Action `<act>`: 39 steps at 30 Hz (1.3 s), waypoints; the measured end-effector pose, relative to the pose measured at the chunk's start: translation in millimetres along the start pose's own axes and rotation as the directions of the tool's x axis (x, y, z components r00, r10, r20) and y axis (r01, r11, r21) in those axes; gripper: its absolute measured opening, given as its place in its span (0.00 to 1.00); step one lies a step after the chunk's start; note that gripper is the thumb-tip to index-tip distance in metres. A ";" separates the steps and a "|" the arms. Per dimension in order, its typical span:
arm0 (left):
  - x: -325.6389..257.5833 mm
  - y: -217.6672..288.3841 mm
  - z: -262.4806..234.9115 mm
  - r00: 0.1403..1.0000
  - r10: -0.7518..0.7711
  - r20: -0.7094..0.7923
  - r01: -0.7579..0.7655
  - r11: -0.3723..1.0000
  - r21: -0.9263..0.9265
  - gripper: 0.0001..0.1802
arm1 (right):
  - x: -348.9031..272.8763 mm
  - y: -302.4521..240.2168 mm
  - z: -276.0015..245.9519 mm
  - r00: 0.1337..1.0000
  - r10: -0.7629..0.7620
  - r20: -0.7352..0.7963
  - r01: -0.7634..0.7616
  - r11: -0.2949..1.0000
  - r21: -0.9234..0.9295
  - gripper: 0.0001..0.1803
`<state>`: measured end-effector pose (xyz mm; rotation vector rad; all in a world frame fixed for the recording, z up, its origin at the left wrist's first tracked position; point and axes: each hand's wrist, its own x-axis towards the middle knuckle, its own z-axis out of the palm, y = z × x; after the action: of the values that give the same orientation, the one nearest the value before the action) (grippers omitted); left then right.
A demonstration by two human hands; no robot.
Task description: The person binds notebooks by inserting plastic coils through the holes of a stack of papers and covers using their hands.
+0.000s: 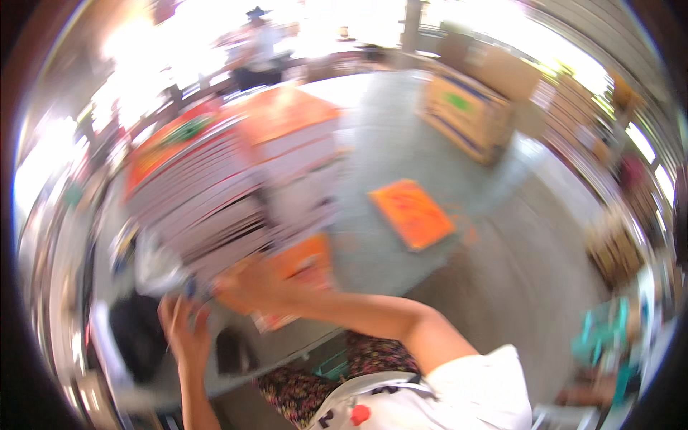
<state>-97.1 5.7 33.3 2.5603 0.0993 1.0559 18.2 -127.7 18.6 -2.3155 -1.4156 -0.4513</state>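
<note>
My left hand [185, 326] is raised at the table's near left, its fingers apart, beside a black object [136, 337] that I cannot make out. A small dark-blue thing shows just beyond its fingertips; whether they touch it is unclear. My right arm reaches across to the left. The right hand [247, 283] is over an orange-covered booklet [304, 258] at the foot of the stacks, its fingers smeared by motion. Tall stacks of books [208, 190] with orange covers stand just beyond both hands. Another orange booklet [414, 213] lies flat at the table's right side.
An open cardboard box [469, 115] stands at the grey table's [380, 136] far right. White plastic wrapping [158, 265] lies left of the stacks. A person [258, 50] is in the bright background. Brown bundles [615, 247] and turquoise items [602, 330] are at the right.
</note>
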 end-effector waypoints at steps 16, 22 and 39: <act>-6.1 17.3 29.5 0.715 0.410 0.566 -0.220 0.901 -0.374 0.15 | -34.1 58.9 -26.0 0.952 0.269 -0.146 -0.242 0.953 0.180 0.08; -2.2 30.3 28.1 0.680 0.437 0.588 -0.309 0.899 -0.311 0.17 | -59.0 74.6 -46.1 0.939 0.314 -0.141 -0.297 0.946 0.128 0.08; 5.9 15.6 10.7 0.970 0.082 0.227 -0.089 0.996 0.018 0.19 | -76.1 110.9 -63.0 0.929 0.285 0.236 -0.365 0.596 0.715 0.12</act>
<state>-86.7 -10.9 35.9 2.7120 -0.0569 0.7888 79.8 -262.8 21.0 -1.8165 -0.9014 0.3338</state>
